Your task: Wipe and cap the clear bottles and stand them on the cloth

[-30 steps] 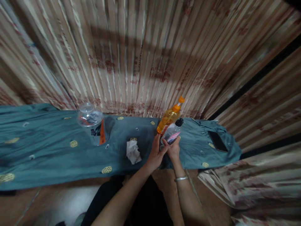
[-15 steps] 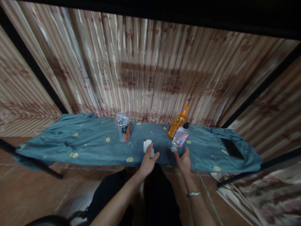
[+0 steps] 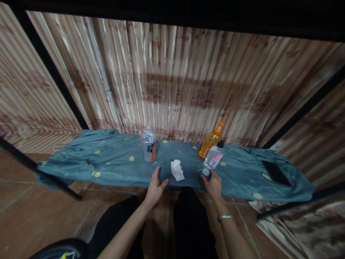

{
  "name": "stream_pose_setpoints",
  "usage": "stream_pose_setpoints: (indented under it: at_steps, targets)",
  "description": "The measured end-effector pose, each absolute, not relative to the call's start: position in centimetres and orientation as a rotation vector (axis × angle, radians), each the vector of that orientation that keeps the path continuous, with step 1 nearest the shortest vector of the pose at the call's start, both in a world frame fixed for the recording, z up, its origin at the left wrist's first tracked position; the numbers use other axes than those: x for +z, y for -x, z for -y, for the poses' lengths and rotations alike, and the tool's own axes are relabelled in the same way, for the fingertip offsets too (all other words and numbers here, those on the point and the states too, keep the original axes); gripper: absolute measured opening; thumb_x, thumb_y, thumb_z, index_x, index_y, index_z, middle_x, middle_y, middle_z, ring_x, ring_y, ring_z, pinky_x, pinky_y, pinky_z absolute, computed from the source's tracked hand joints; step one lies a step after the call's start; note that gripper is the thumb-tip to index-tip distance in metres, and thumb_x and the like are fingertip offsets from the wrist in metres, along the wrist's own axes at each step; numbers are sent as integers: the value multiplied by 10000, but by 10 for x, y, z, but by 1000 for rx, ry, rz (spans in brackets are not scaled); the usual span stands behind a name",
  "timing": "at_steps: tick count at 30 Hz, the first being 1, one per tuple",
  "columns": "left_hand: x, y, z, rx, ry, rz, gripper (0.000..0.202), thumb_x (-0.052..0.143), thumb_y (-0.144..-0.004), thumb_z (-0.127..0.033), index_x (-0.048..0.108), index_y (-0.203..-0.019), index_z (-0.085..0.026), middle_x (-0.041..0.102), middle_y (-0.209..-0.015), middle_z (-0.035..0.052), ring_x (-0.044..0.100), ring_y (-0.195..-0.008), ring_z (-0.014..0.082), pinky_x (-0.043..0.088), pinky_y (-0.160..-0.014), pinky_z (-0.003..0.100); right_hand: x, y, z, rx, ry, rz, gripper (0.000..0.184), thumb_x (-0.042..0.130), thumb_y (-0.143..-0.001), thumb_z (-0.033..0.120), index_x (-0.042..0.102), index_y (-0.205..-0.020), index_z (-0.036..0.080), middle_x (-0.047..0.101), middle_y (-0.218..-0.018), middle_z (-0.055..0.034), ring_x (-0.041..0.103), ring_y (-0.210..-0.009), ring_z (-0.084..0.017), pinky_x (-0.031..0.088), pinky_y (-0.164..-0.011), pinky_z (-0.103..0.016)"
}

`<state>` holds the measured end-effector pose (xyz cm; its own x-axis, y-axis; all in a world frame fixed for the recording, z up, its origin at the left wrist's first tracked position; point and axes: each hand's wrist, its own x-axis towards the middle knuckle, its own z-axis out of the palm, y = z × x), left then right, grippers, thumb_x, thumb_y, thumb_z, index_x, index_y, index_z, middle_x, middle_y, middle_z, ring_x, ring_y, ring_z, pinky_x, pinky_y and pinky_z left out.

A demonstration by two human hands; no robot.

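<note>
My left hand (image 3: 155, 187) is at the table's front edge, thumb and fingers apart with nothing between them. Just right of it lies a crumpled white tissue (image 3: 177, 170), untouched. The thumb and fingers of my right hand (image 3: 214, 184) are around a small round thing with a pale flat top and dark side (image 3: 206, 172); its kind is unclear. Close behind that hand stand a clear bottle with a pink label and black cap (image 3: 213, 157) and an orange pump bottle (image 3: 210, 142). A clear-topped grey cup or bottle with an orange stripe (image 3: 149, 145) is at the back left.
A teal patterned cloth (image 3: 118, 172) covers the narrow table. A black phone (image 3: 276, 173) lies at its right end. Dark metal posts (image 3: 51, 72) frame both sides, with a dark beam (image 3: 172, 16) overhead. A striped curtain (image 3: 172, 82) hangs behind.
My left hand has moved left, off the tissue, which lies uncovered. The fingers of my right hand have come around the small round thing. The view has shifted slightly.
</note>
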<state>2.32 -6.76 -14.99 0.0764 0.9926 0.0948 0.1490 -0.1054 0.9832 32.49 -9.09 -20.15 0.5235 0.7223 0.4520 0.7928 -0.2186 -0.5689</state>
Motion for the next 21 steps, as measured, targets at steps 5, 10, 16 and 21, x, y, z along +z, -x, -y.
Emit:
stream_pose_setpoints:
  at_steps: [5,10,16,21]
  targets:
    - [-141,10,28,1450,-1319,-1339,863,718,-758,-386,272,-1485,-253,375,-1546,173,491,-1360,308,422,-1111,510,-212,-325,84,-280,2042,1300,867,325,-855,803,651,-1090,35,682,-1072,-285,620,-1031,-392,437,-918,-503]
    - [-121,23,-28,1559,-1321,-1474,1118,822,-646,-393,169,-1529,-187,225,-1622,220,281,-1491,351,253,-1213,523,-207,-325,77,-339,2173,1316,863,295,-886,778,683,-1079,32,687,-1056,-282,613,-1031,-383,431,-907,-481]
    - [-120,12,-65,1547,-1416,-1398,1260,857,-614,-350,54,-1545,-73,157,-1639,257,154,-1539,343,126,-1259,443,-206,-326,75,-290,2119,1237,862,234,-886,798,699,-1010,83,699,-1051,-244,620,-1047,-367,428,-933,-481]
    - [-116,2,-76,1535,-1454,-1349,1256,864,-567,-297,99,-1543,-92,221,-1623,237,244,-1518,328,192,-1250,429,-201,-323,88,-153,2003,1179,892,287,-808,887,685,-1016,116,712,-1058,-223,639,-1026,-370,468,-931,-494]
